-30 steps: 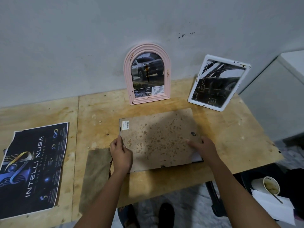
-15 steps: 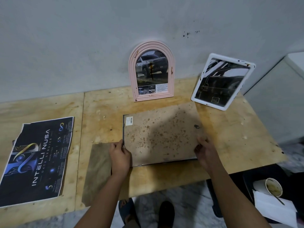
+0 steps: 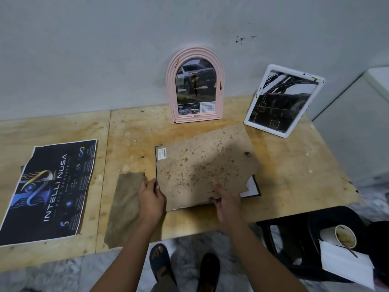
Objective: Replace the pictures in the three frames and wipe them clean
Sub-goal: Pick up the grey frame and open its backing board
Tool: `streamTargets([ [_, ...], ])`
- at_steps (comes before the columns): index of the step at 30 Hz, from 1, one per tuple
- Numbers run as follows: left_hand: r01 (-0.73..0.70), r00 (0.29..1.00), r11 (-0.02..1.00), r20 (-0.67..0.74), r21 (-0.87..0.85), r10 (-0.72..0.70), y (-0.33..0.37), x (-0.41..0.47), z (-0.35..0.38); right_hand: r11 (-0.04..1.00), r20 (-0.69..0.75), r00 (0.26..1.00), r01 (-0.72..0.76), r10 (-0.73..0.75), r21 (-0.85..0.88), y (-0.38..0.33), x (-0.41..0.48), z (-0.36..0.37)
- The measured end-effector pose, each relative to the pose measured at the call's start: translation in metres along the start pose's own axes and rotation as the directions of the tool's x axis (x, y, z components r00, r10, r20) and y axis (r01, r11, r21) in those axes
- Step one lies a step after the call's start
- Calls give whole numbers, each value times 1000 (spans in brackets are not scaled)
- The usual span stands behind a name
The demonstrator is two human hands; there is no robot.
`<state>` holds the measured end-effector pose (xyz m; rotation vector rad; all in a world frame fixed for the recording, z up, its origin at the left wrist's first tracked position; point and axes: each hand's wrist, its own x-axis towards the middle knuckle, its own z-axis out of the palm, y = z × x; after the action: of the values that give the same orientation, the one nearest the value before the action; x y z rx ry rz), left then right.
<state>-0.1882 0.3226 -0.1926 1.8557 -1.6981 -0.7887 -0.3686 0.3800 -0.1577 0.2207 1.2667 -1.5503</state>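
- Pried backing board (image 3: pixel 202 165) askew off black frame (image 3: pixel 156 163), face-down on table (image 3: pixel 294 165), baring white sheet (image 3: pixel 250 189) at right corner.
- Pinched board's near edge with right hand (image 3: pixel 226 202); gripped frame's left rim with left hand (image 3: pixel 150 197).
- Looked ready for picture swap.

I am reading this as a makeshift work corner in a plain room, not a fitted workshop. A bare, stained plywood table (image 3: pixel 294 165) is standing against a scuffed grey wall (image 3: pixel 105 49) behind it. Marble-patterned floor (image 3: pixel 52 275) is showing below the table's near edge. A black plastic chair (image 3: pixel 328 218) off the table's right corner is carrying a used paper cup (image 3: pixel 345 238). A printed poster (image 3: pixel 50 190) is lying on the table's left end.
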Motion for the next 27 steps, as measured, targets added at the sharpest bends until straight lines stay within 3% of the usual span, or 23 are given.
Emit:
streamTargets([
  [7, -78, 997, 994, 6, 80, 78, 5, -13, 10, 997, -100, 992, 73, -73, 1, -16, -5, -15],
  [13, 152, 983, 988, -108, 36, -148, -2, -11, 3, 990, -207, 969, 139, -133, 14, -48, 0, -41],
  [21, 216, 966, 975, -154, 53, -206, -9, -11, -7, 956, -399, 910, 205, -108, 209, -79, 7, -90],
  [27, 249, 952, 968, -193, 40, -237, -12, -14, -11, 885, -379, 919, 265, -111, 382, -93, 16, -113],
])
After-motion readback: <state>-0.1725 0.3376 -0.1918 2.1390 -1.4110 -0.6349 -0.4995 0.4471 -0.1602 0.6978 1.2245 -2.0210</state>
